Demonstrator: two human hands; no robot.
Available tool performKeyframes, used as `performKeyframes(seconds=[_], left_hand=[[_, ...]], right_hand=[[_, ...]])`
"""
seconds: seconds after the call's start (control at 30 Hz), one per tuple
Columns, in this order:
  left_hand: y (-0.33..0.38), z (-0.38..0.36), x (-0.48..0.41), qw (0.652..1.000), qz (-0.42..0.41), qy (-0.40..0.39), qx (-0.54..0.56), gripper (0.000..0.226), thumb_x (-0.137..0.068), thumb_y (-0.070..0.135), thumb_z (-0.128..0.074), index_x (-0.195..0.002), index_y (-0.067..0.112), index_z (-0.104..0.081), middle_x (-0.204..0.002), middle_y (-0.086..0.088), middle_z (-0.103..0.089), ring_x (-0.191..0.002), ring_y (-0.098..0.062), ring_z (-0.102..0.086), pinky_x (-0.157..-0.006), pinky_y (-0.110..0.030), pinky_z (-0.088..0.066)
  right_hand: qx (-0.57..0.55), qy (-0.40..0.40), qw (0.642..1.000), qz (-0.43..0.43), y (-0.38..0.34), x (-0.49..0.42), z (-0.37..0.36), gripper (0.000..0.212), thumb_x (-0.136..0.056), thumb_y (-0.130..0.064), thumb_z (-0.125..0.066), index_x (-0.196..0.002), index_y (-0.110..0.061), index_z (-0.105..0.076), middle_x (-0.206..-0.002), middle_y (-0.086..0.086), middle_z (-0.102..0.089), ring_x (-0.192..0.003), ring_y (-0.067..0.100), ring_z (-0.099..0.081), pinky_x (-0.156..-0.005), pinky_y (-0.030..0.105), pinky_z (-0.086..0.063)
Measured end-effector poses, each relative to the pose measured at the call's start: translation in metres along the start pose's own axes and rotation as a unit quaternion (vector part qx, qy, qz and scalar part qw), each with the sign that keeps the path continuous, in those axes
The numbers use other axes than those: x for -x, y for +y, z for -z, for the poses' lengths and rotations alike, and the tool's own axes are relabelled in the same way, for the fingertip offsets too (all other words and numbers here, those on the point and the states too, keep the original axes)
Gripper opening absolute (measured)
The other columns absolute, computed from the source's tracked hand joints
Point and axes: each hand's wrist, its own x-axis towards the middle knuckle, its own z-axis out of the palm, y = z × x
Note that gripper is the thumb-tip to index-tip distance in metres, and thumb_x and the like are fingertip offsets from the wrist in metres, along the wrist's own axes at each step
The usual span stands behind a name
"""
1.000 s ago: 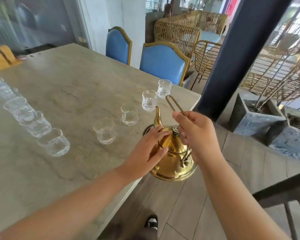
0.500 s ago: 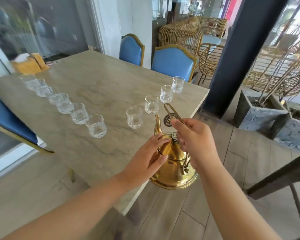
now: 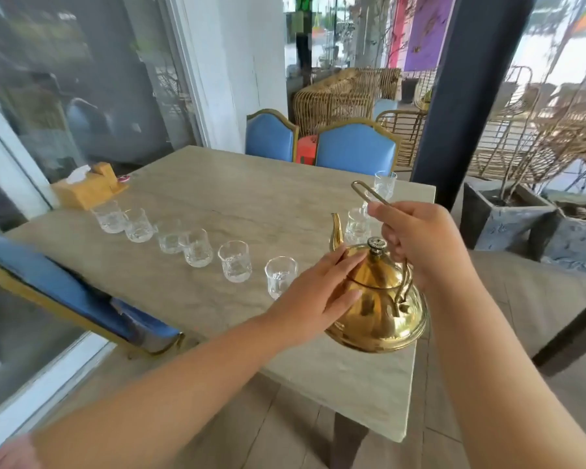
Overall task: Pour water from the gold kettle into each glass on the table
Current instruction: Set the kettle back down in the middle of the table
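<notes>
The gold kettle [image 3: 376,299] is over the near right of the table [image 3: 217,198]; the right hand [image 3: 416,242] is curled tight round its raised wire handle; the left hand [image 3: 318,299] lies with straight fingers pressed on the kettle's left side and lid, gripping nothing. A row of glasses [image 3: 234,261] runs off to the left; two more stand beyond the kettle; a tissue box [image 3: 88,187] sits far left.

No text, label, brand, number or sign can be read anywhere here.
</notes>
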Motion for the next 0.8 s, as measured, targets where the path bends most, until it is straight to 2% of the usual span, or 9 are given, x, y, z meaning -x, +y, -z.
performKeyframes(seconds=[0.13, 0.23, 0.37, 0.53, 0.6, 0.67, 0.73, 0.8], left_hand=[[-0.026, 0.039, 0.007, 1.000, -0.020, 0.001, -0.008, 0.056, -0.098, 0.040, -0.042, -0.148, 0.038, -0.019, -0.160, 0.003, -0.011, -0.145, -0.019, -0.021, -0.115, -0.035, -0.026], [-0.048, 0.062, 0.005, 0.999, -0.032, 0.000, 0.013, 0.056, -0.097, 0.037, -0.045, -0.148, 0.037, -0.022, -0.160, 0.004, -0.013, -0.145, -0.014, -0.019, -0.115, -0.030, -0.023], [-0.081, 0.086, -0.015, 0.998, -0.047, 0.004, 0.040, 0.055, -0.097, 0.035, -0.047, -0.147, 0.037, -0.025, -0.159, 0.008, -0.012, -0.143, -0.004, -0.015, -0.112, -0.020, -0.018], [-0.126, 0.117, -0.058, 0.997, -0.059, 0.018, 0.042, 0.055, -0.097, 0.036, -0.046, -0.147, 0.038, -0.024, -0.160, 0.007, -0.013, -0.145, -0.006, -0.015, -0.116, -0.026, -0.021], [-0.145, 0.132, -0.076, 0.998, -0.057, 0.024, 0.033, 0.056, -0.096, 0.036, -0.047, -0.147, 0.039, -0.025, -0.160, 0.006, -0.013, -0.146, -0.006, -0.013, -0.114, -0.022, -0.020], [-0.168, 0.145, -0.093, 0.998, -0.045, 0.038, 0.030, 0.055, -0.095, 0.037, -0.050, -0.145, 0.040, -0.028, -0.159, 0.007, -0.014, -0.145, -0.006, -0.014, -0.110, -0.015, -0.020], [-0.192, 0.153, -0.109, 0.999, -0.017, 0.041, 0.025, 0.054, -0.094, 0.039, -0.050, -0.144, 0.043, -0.029, -0.159, 0.006, -0.017, -0.145, -0.009, -0.016, -0.112, -0.021, -0.022], [-0.217, 0.157, -0.124, 0.999, 0.005, 0.031, 0.003, 0.054, -0.095, 0.042, -0.048, -0.144, 0.046, -0.025, -0.158, 0.004, -0.022, -0.144, -0.011, -0.021, -0.115, -0.032, -0.025]], right_hand=[[-0.007, 0.010, 1.000, 0.010, -0.017, -0.003, -0.041, 0.023, -0.086, -0.025, -0.064, -0.071, -0.007, -0.061, -0.050, 0.001, -0.040, -0.041, 0.012, -0.030, -0.043, 0.025, -0.028], [-0.011, 0.018, 1.000, 0.016, -0.023, -0.014, -0.066, 0.024, -0.086, -0.024, -0.064, -0.073, -0.005, -0.062, -0.049, 0.000, -0.040, -0.041, 0.012, -0.029, -0.043, 0.024, -0.027], [-0.027, 0.023, 0.999, 0.021, -0.029, -0.045, -0.093, 0.027, -0.087, -0.020, -0.063, -0.087, 0.006, -0.065, -0.044, -0.004, -0.041, -0.037, 0.009, -0.029, -0.043, 0.024, -0.026], [-0.044, 0.012, 0.998, 0.034, -0.037, -0.101, -0.121, 0.036, -0.087, -0.018, -0.061, -0.095, 0.017, -0.060, -0.045, -0.004, -0.046, -0.037, 0.008, -0.031, -0.044, 0.023, -0.027], [-0.051, 0.012, 0.998, 0.033, -0.039, -0.126, -0.136, 0.032, -0.087, -0.019, -0.061, -0.090, 0.013, -0.063, -0.046, -0.004, -0.050, -0.038, 0.008, -0.033, -0.042, 0.021, -0.029], [-0.063, 0.014, 0.997, 0.031, -0.038, -0.152, -0.153, 0.024, -0.088, -0.019, -0.061, -0.078, 0.003, -0.066, -0.049, -0.003, -0.053, -0.038, 0.009, -0.035, -0.042, 0.021, -0.032], [-0.077, 0.018, 0.997, 0.017, -0.033, -0.178, -0.171, 0.020, -0.088, -0.018, -0.061, -0.072, -0.007, -0.064, -0.052, -0.003, -0.058, -0.039, 0.009, -0.038, -0.043, 0.020, -0.034], [-0.096, 0.011, 0.995, -0.014, -0.025, -0.203, -0.188, 0.016, -0.089, -0.015, -0.058, -0.075, -0.010, -0.064, -0.053, -0.005, -0.063, -0.041, 0.008, -0.044, -0.048, 0.021, -0.039]])
